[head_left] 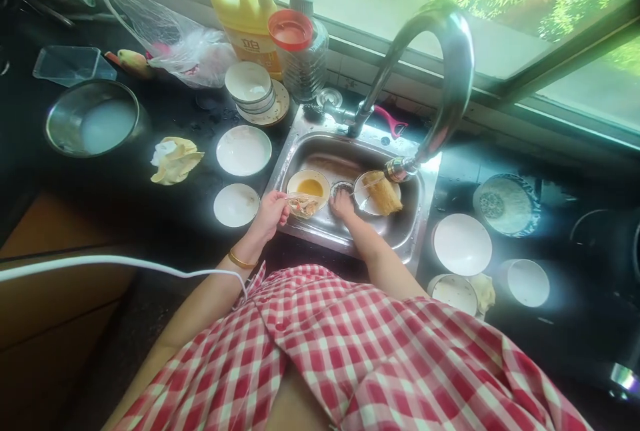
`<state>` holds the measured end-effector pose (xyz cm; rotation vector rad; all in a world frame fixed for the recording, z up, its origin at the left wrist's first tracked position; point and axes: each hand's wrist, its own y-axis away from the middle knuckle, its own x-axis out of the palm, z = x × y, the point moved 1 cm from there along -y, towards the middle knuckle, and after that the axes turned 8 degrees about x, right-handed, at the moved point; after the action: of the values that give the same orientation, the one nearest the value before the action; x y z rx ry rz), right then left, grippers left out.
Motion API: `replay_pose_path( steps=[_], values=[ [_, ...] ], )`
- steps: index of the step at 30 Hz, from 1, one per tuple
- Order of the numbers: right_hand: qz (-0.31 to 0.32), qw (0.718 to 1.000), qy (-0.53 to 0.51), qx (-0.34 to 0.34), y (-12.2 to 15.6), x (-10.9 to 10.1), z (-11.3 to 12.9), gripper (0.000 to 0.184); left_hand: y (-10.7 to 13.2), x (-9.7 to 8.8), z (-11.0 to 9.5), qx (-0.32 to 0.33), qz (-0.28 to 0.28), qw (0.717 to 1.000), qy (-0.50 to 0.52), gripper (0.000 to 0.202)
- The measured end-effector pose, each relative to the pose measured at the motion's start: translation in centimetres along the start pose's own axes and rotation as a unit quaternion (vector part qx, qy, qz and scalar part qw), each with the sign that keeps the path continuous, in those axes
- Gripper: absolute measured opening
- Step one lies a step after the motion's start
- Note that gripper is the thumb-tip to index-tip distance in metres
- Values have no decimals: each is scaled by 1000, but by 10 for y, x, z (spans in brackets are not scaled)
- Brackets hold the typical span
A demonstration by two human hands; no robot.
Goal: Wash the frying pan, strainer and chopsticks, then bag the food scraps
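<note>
At the left rim of the steel sink (320, 234), my left hand (273, 212) is closed, its thumb and fingers pinching a thin, see-through piece with food scraps (306, 206), perhaps a small bag or mesh. Just behind and partly covered by it sits a white bowl (295, 181) with yellow-brown liquid. My right hand (343, 204) reaches down to the sink drain (341, 187), fingers bent together; anything between them is hidden. To its right, a tan loofah-like scrubber (383, 194) lies on another white bowl (363, 199), under the tap (400, 167).
Left of the sink stand white dishes (243, 151), stacked bowls (249, 82), a crumpled cloth (177, 161) and a steel pot (93, 117) of cloudy water. Behind are a yellow detergent jug (245, 17) and a red-lidded jar (305, 64). More bowls (463, 244) sit right.
</note>
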<state>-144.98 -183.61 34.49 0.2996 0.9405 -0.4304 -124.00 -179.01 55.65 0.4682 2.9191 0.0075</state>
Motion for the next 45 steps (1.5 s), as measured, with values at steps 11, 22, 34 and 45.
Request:
replay_pose_path(
  steps=[11,22,34,45],
  values=[
    [97,992,78,-8,-25,10,-8,72,-5,-2,3,-10,2,999,-33,17],
    [92,995,45,-9,-15,6,-9,67,-7,-2,4,-5,0,999,-32,19],
    [49,924,-354,137,-3,-26,21,34,-5,-1,2,-2,-5,999,-40,15],
    [-2,645,-758,97,86,-98,59,31,-8,20,-4,5,30,998,-59,15]
  ],
)
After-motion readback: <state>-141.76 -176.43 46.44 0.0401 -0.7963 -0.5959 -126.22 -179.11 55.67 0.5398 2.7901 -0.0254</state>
